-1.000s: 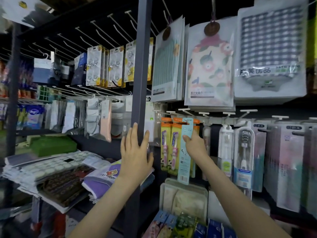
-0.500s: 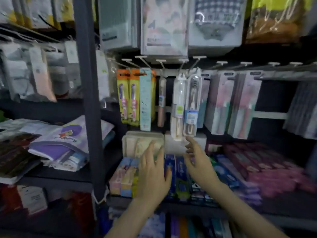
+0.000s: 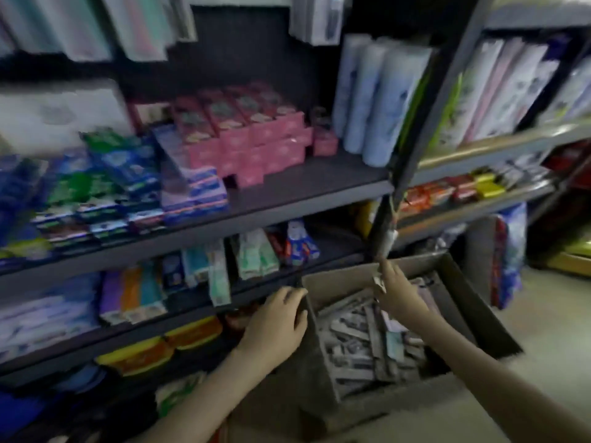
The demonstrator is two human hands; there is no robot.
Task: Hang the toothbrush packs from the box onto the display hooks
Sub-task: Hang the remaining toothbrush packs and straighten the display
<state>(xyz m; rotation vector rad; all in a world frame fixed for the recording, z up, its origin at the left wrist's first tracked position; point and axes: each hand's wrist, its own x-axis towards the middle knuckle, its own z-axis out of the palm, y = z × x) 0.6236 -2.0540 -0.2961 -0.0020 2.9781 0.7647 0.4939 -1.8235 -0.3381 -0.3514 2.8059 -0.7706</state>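
An open cardboard box (image 3: 473,302) stands on the floor against the shelving, with several grey and pale toothbrush packs (image 3: 364,343) heaped inside it. My left hand (image 3: 278,321) lies on the box's left wall, its fingers curled over the rim near the far corner. My right hand (image 3: 396,290) hovers above the packs near the box's far wall, fingers stretched out and nothing clearly in it. The picture is blurred. The bottoms of hanging packs (image 3: 319,20) show at the top edge; the hooks themselves are out of view.
Dark shelves (image 3: 287,199) carry pink boxes (image 3: 249,135), blue and green toothpaste cartons (image 3: 96,187) and pale bottles (image 3: 377,97). A dark upright post (image 3: 403,155) with a small tag stands just behind the box. A blue patterned bag (image 3: 508,254) is on the right, with bare floor (image 3: 550,340) beside it.
The view has dropped from the hook row down to the floor box. Both hands came down from the shelf front; the left now rests on the box rim, the right is over the packs.
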